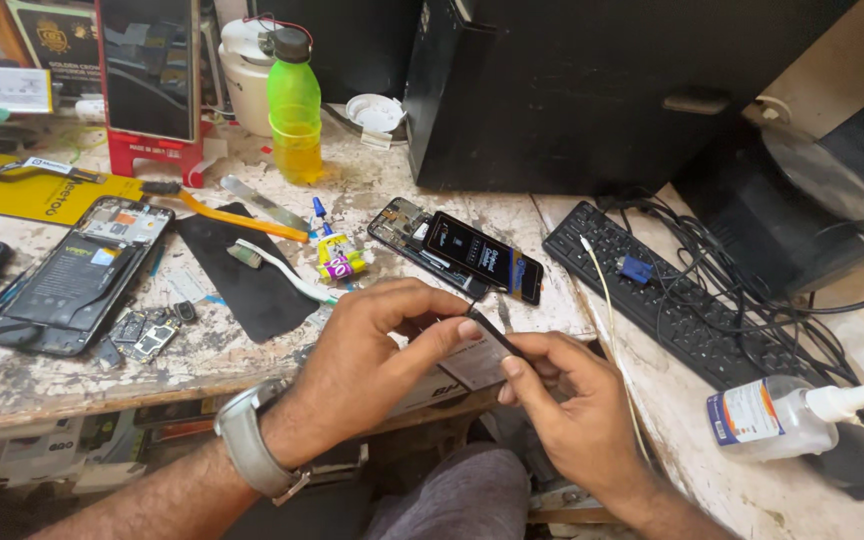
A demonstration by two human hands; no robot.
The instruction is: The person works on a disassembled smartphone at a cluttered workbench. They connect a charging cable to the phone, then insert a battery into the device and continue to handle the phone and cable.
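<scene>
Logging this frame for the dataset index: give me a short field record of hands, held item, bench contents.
left hand: wears a wristwatch, fingertips pinch a thin flat part
right hand: grips the same part from the other side
in front of hands: opened phone with lit screen, on the workbench
bench left: phone with back cover off, black mat, white toothbrush
bench rear: green bottle
bench right: black keyboard, clear pump bottle lying on its side

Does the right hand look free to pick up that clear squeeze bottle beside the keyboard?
Probably not at once: the right hand is pinching a small flat part together with the left hand. Otherwise, nothing blocks the squeeze bottle.
</scene>
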